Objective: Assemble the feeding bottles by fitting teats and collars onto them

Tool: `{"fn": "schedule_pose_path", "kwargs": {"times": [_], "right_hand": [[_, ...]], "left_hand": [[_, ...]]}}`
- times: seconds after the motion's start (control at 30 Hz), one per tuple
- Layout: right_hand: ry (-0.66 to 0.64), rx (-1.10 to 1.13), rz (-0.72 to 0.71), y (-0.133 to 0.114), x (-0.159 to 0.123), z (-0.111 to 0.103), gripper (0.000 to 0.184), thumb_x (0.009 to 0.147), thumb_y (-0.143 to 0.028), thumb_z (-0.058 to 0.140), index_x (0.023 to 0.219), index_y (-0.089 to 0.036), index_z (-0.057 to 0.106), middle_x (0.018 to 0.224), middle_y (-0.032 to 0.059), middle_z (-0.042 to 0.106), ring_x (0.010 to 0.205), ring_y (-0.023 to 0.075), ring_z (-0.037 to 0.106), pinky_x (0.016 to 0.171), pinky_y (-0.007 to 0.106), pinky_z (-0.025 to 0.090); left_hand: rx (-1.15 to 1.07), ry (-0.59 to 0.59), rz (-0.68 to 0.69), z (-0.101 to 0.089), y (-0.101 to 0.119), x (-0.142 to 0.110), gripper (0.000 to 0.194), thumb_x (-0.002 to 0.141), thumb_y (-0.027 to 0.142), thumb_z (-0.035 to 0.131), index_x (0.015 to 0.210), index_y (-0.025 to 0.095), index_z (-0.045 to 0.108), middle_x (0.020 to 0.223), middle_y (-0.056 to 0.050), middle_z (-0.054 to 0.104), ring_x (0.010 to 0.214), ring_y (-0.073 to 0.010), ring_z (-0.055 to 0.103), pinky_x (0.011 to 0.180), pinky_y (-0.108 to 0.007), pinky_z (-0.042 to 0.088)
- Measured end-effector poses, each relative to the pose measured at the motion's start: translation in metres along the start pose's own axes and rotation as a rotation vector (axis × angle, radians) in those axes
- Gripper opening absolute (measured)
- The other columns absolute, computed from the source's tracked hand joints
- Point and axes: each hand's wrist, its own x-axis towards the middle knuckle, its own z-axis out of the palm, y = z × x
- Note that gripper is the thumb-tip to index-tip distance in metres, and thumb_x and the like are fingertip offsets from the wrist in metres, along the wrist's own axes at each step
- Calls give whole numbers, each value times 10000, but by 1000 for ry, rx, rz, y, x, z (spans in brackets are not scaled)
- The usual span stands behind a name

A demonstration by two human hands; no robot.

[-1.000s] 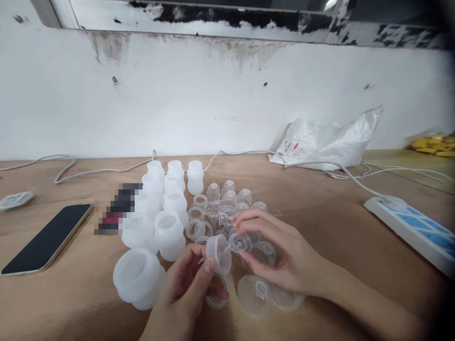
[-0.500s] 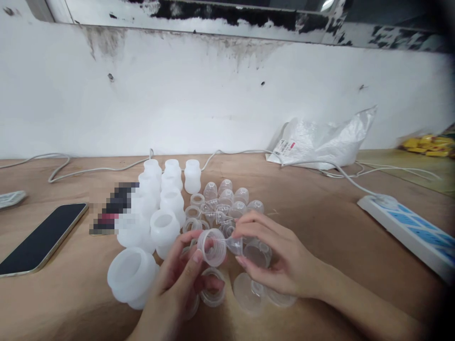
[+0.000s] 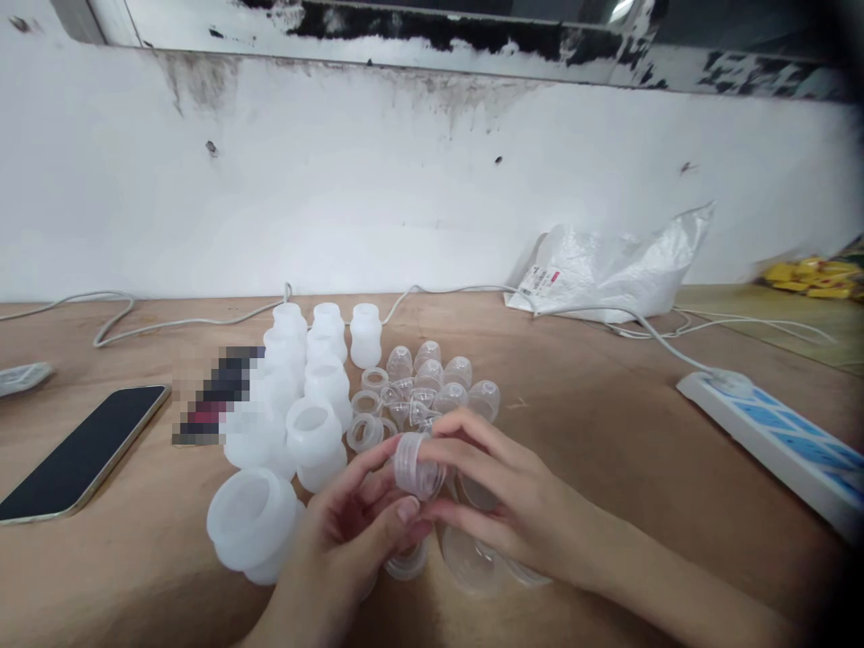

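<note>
2 hands (image 3: 357,531) (image 3: 517,490) hold clear ring (image 3: 407,463); label (image 3: 542,280) on bag (image 3: 614,270) unreadable.

Brown wood-look tabletop (image 3: 594,396). Left of the left fingers (image 3: 384,531): white bottles (image 3: 314,441), upright in rows; farther left, a pixelated item (image 3: 220,400) and a dark-screened phone (image 3: 85,454), lying flat. Just beyond the fingertips: clear rings (image 3: 365,432), clear teats (image 3: 422,414), clear domed caps (image 3: 457,373). Nearer than the right fingers (image 3: 465,457): clear round covers (image 3: 465,560), partly hidden. Well right of them: power strip (image 3: 776,450). Far beyond: white plastic bag (image 3: 607,270).
</note>
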Motion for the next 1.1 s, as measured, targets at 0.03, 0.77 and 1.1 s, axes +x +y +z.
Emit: {"fn": "schedule_pose_path", "kwargs": {"times": [0.03,0.77,1.1], "right_hand": [[4,9,20,-3,3,-3,258,814,-207,560,1064,-185,502,986,49,470,860,114,522,757,213,471],[411,241,313,-23,52,-27,84,728,-251,615,786,-202,579,770,9,626,711,140,619,534,227,520],[277,308,292,-17,51,-12,183,839,-239,473,995,-205,562,846,20,643,677,117,598,518,227,494]], "left_hand": [[-2,-8,6,2,2,0,384,602,182,774,962,247,658,920,-17,710,837,-163,661,712,-225,520],[1060,-212,297,25,100,10,270,793,215,514,1060,207,557,610,11,615,517,-107,532,395,-151,384],[1536,-156,518,28,97,11,254,837,236,440,1043,193,583,580,23,574,446,-94,447,412,-174,322]]}}
